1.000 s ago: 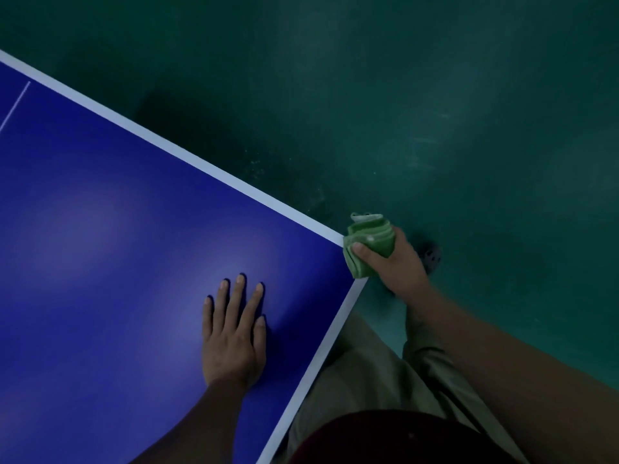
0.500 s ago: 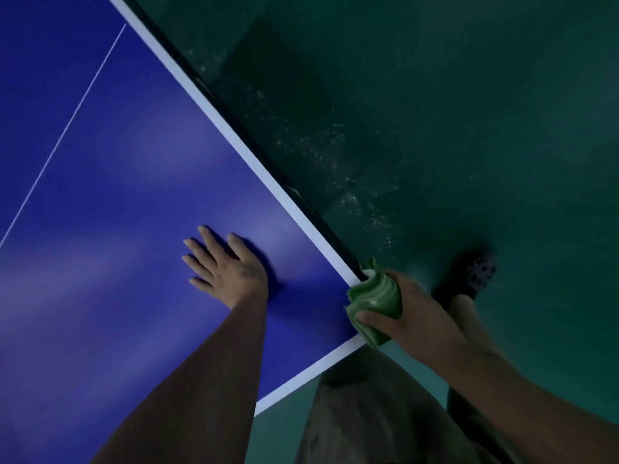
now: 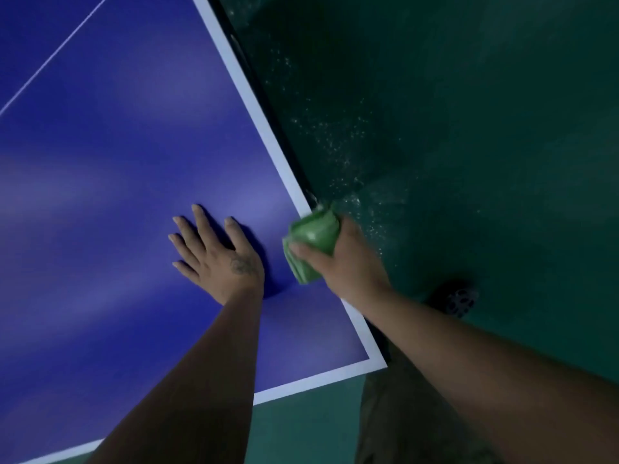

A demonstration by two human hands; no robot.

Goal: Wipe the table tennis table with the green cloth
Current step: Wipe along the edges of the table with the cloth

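One corner [image 3: 375, 361] of the blue tabletop [image 3: 117, 162] lies nearest, and up-left of it the left hand [image 3: 217, 259] rests flat on the blue, its grip spread with straight fingers. Farther along the white border [image 3: 270, 128] from that corner, the right hand [image 3: 345, 262] has its grip curled round the one folded green cloth [image 3: 311, 241], which seems to press on the tabletop's edge, though blur hides the contact. Right of the corner one dark shoe [image 3: 460, 301] stands on the green floor [image 3: 469, 128]; far up-left of it, one thin white line [image 3: 50, 60] crosses the tabletop.
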